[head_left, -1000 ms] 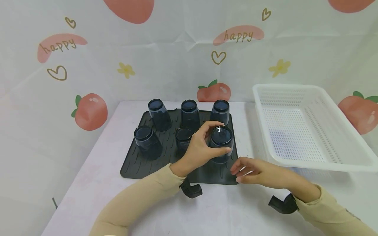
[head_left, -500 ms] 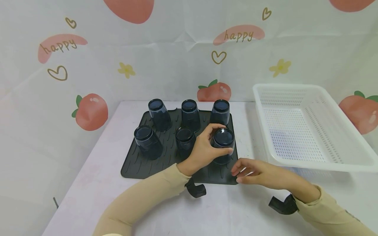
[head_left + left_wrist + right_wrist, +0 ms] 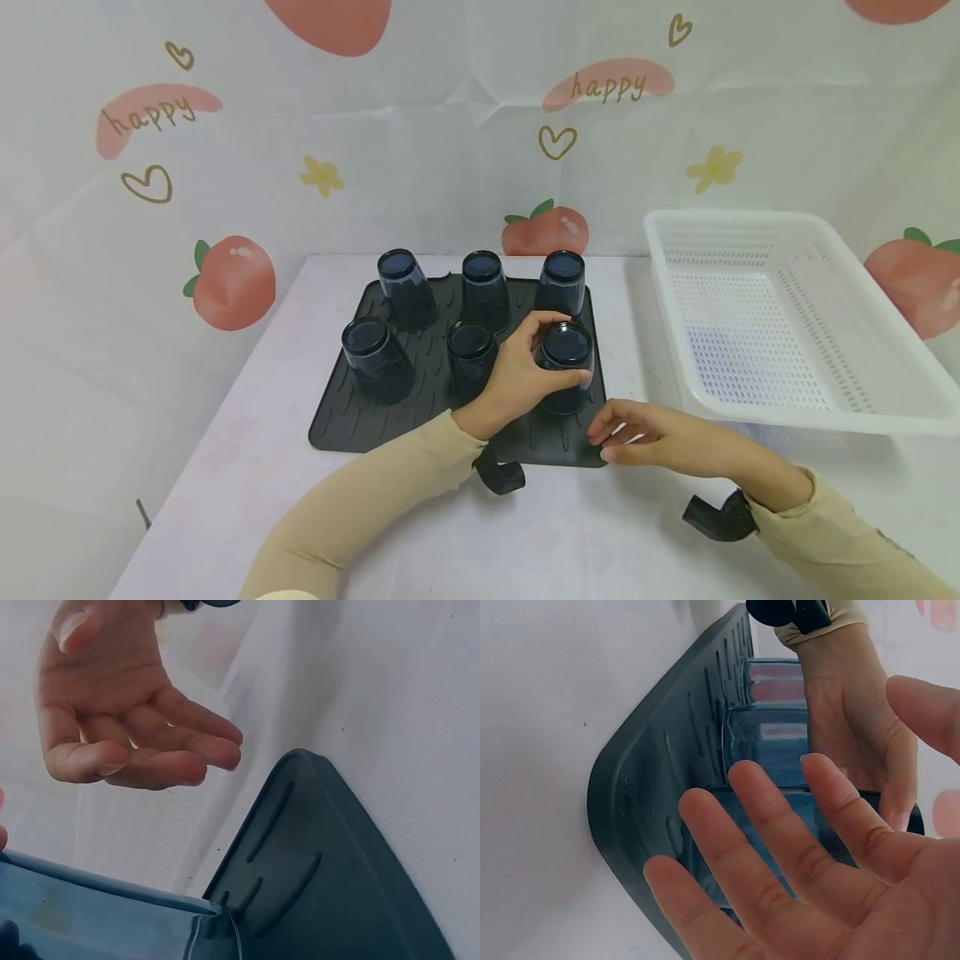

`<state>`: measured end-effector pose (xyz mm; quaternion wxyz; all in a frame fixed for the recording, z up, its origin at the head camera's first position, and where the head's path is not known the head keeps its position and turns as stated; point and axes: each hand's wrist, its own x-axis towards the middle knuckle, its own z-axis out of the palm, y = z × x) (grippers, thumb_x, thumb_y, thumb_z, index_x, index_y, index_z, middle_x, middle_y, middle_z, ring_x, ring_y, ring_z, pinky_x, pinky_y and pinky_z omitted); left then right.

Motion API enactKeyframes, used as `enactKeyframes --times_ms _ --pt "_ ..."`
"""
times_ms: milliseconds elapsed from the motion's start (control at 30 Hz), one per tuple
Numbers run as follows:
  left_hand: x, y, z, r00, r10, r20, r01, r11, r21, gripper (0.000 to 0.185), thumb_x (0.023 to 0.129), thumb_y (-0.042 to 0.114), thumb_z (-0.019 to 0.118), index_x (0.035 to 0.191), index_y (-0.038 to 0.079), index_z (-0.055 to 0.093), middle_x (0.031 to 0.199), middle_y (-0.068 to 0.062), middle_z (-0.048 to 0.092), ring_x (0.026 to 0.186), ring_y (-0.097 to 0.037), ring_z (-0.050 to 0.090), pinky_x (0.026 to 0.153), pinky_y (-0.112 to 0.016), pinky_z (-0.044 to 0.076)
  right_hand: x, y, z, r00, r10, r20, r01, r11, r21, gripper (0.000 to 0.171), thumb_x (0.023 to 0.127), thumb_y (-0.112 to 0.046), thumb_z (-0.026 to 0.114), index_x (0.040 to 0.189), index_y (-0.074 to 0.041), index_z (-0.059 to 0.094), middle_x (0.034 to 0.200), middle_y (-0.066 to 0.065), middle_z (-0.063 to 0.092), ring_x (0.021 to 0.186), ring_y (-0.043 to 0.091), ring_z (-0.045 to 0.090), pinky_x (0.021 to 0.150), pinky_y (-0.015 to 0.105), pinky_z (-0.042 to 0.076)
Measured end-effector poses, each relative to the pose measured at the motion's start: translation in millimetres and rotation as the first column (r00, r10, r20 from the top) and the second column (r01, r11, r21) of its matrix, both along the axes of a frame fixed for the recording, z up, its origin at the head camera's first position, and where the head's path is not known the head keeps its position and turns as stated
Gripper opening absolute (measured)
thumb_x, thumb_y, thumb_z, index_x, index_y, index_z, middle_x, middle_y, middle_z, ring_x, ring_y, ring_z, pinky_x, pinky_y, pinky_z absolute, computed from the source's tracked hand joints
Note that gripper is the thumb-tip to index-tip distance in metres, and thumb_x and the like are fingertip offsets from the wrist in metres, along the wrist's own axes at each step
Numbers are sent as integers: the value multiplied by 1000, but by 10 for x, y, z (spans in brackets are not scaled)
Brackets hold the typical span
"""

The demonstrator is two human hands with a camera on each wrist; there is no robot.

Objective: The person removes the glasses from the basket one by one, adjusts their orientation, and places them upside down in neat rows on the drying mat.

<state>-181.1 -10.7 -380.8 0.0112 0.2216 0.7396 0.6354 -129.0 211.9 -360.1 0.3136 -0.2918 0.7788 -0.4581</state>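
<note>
In the head view, my left hand [image 3: 517, 379] grips an upside-down dark blue glass [image 3: 566, 346] at the front right of a black ribbed drying mat [image 3: 352, 429]. Its thumb lies on the near side and the fingers go behind. My right hand [image 3: 660, 437] hovers by the mat's front right corner, fingers loosely bent and holding nothing. From the right wrist, the right hand's spread fingers [image 3: 772, 855] show before the gripped glass. The left wrist view catches the right hand [image 3: 112, 712] palm up beyond the glass side [image 3: 90, 904].
Several more upside-down glasses stand in two rows on the mat, among them a front middle glass [image 3: 471, 354], a front left one [image 3: 375, 362] and a back right one [image 3: 561, 283]. A white perforated plastic basket [image 3: 678, 350] stands to the right. A printed cloth [image 3: 420, 167] hangs behind.
My left hand and the gripped glass have shifted slightly right, uncovering more of the front middle glass. The right hand stays nearly still.
</note>
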Motion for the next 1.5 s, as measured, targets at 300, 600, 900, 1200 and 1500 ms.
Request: enactKeyframes --times_ms 300,600,900,1200,1500 --pt "-26 12 -9 998 -65 -2 65 996 -53 66 76 3 80 132 8 45 122 -12 55 110 -20 59 94 -21 50 -13 -11 13 1000 -8 8 8 1000 -6 29 97 -21 60 117 -2 55 116 13 61 105 14 61 84 24 52" --pt "-44 22 -46 997 -81 15 82 994 -66 69 77 4 80 134 10 43 124 -11 54 110 -19 59 93 -21 50 -5 -2 -39 1000 -2 8 2 1000 -3 27 97 -21 59 117 -3 56 116 13 61 105 17 61 85 24 52" --pt "-50 35 -38 995 -81 55 85 993 -79 70 77 6 80 136 12 41 125 -11 54 109 -18 59 91 -21 52 -4 3 -55 1000 5 10 -5 1000 -19 27 97 -21 59 117 -3 56 116 13 61 104 9 61 84 24 52" --pt "-71 40 -25 994 -88 63 94 990 -109 71 77 6 81 136 13 41 126 -10 55 109 -18 60 90 -21 52 -4 -6 -62 1000 0 15 0 1000 0 29 97 -23 60 118 -3 55 117 14 61 104 9 60 84 24 52" --pt "-77 39 -14 991 -97 87 108 987 -121 72 76 5 81 136 14 41 126 -10 55 108 -17 62 89 -22 53 3 -5 -61 1000 2 26 -2 1000 -16 29 97 -21 59 119 -3 55 117 13 62 104 10 59 83 24 52"
